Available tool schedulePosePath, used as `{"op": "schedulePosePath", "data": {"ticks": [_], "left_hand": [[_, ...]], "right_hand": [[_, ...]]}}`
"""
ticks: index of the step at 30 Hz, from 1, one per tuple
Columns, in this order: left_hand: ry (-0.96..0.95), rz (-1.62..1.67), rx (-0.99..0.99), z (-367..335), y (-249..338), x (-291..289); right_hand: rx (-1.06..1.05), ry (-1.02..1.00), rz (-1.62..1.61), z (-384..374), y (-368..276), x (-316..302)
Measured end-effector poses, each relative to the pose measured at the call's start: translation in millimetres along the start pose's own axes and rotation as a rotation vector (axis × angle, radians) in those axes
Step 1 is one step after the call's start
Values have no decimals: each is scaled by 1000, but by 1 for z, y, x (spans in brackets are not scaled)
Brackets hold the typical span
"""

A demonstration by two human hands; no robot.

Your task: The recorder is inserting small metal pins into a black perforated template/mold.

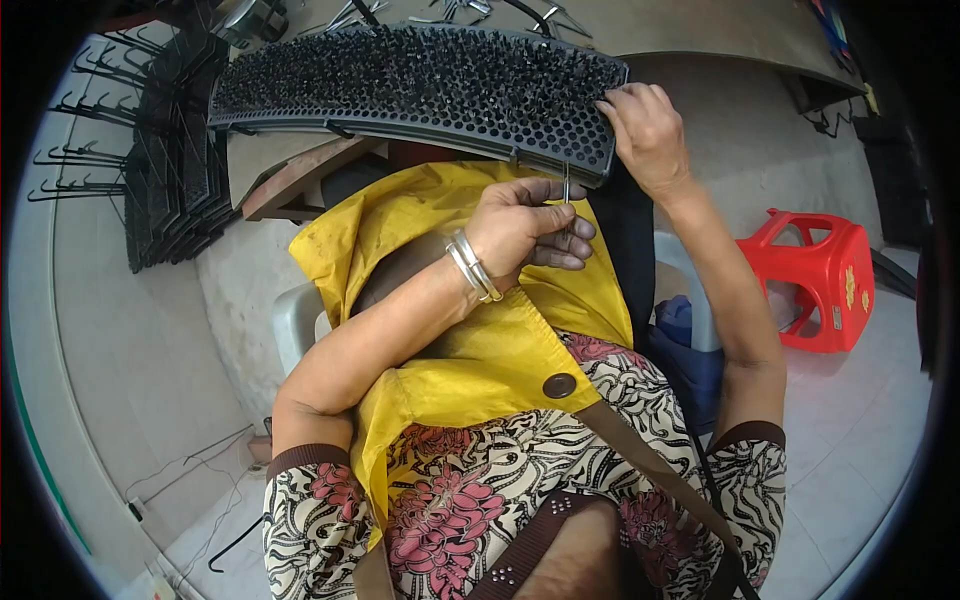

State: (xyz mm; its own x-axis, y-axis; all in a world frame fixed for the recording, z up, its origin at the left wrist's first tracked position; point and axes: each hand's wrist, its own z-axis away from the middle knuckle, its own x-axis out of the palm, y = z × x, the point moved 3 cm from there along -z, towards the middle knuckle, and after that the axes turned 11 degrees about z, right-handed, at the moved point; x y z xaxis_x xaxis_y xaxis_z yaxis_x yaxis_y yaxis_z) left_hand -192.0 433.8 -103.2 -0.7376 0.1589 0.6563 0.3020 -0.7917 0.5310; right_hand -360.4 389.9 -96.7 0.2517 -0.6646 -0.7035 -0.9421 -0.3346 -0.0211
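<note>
A long black perforated tray (585, 150) lies across the far side of my lap, packed with small black upright pieces (420, 80). Along its near edge and right end, rows of round holes show. My left hand (525, 225) is closed around a thin metal tool (568, 182), whose upright shaft reaches the tray's near edge. At the right end of the tray, my right hand (650, 135) has thumb and forefinger pinched together by the outermost pieces. Whatever sits between those fingertips is too small to name.
Stacked black panels with hooks (170, 150) hang at the left. Beyond the tray, a table (670, 30) carries scattered metal tools (465, 10) and a metal container (250, 22). A red plastic stool (845, 285) stands to the right. A yellow apron (450, 350) covers my lap.
</note>
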Motion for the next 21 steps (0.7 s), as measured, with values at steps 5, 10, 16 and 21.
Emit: {"op": "schedulePosePath", "data": {"ticks": [5,10,16,21], "left_hand": [[5,-46,9,4,2,2],[-21,-114,52,5,2,5],[21,-113,135,3,4,0],[35,-94,104,-4,5,-8]], "right_hand": [[109,71,-112,1,-24,-32],[651,-455,-967,15,-43,-34],[616,-98,-644,-4,-11,-27],[272,162,-166,-20,5,-21]]}}
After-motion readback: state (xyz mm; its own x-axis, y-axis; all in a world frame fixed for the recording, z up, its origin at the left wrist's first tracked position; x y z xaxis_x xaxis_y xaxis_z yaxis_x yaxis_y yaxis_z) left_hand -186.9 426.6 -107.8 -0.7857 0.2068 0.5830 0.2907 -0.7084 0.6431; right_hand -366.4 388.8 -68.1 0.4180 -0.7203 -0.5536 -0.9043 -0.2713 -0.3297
